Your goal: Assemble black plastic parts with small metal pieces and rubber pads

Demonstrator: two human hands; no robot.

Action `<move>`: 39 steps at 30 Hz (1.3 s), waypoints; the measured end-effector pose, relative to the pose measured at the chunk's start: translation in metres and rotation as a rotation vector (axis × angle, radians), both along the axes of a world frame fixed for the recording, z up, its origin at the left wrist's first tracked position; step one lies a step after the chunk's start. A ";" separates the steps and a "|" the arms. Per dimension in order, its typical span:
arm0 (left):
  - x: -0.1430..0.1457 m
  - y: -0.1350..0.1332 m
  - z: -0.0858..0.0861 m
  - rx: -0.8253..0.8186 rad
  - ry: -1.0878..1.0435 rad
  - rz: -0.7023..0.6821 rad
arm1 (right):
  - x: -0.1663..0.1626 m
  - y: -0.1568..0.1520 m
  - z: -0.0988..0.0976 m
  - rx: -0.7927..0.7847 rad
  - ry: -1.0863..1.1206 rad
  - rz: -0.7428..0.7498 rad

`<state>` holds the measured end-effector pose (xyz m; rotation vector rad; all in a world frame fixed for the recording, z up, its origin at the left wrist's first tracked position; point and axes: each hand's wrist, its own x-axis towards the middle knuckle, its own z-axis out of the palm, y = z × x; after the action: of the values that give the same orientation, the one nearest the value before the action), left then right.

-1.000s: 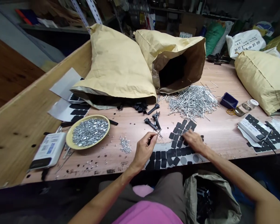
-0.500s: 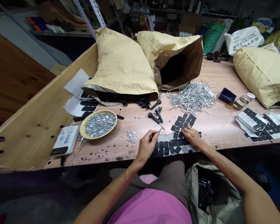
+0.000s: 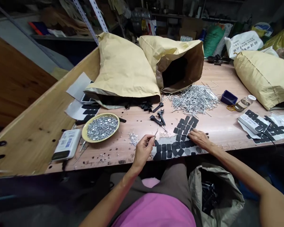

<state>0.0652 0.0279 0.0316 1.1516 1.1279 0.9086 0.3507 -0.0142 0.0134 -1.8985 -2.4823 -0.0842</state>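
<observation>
My left hand [image 3: 144,150] pinches a thin metal pin [image 3: 156,131] between thumb and fingers, its tip pointing up and away from me. To its right lies a sheet of black rounded pads [image 3: 169,146] on light backing. My right hand [image 3: 199,138] is closed low over another group of these pads [image 3: 186,125]. From its fingertips a thin, dark, narrow piece points left; its kind is too small to make out. Just beyond my left hand lie several black plastic clamp-like parts [image 3: 161,117]. Small metal washers [image 3: 133,138] are scattered left of that hand.
A yellow bowl [image 3: 84,134] holds many small metal pieces, near a white scale-like box [image 3: 66,143]. Metal pins [image 3: 195,99] are heaped before an open paper sack [image 3: 198,67]. A blue tray [image 3: 228,97] and a jar [image 3: 245,103] stand right. An open bag [image 3: 229,201] is below the table edge.
My left hand has drawn slightly left with the metal pin, which now points more upright. My right hand has shifted a little right over the pads. The view has tilted slightly.
</observation>
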 end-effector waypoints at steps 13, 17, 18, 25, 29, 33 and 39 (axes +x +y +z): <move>-0.035 0.023 -0.017 -0.154 -0.147 0.254 | 0.028 -0.193 0.002 -0.150 0.229 -0.252; -0.051 0.026 -0.018 -0.133 -0.195 0.356 | -0.013 -0.143 0.012 0.080 0.325 -0.226; -0.055 0.026 -0.019 -0.133 -0.204 0.373 | -0.032 -0.121 0.015 0.112 0.393 -0.175; -0.085 0.009 -0.024 -0.148 -0.204 0.401 | -0.172 0.035 -0.017 0.000 0.574 0.128; -0.100 0.003 -0.029 -0.198 -0.175 0.385 | -0.214 0.077 -0.028 -0.201 0.310 0.044; -0.107 0.004 -0.034 -0.240 -0.170 0.359 | -0.231 0.092 -0.015 -0.318 0.088 0.023; -0.106 0.011 -0.042 -0.265 -0.170 0.303 | -0.243 0.108 -0.003 -0.408 0.045 0.035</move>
<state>-0.0404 0.0393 -0.0105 0.6855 1.2591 1.0311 0.1075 0.0942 0.0108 -1.9532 -2.6589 0.4959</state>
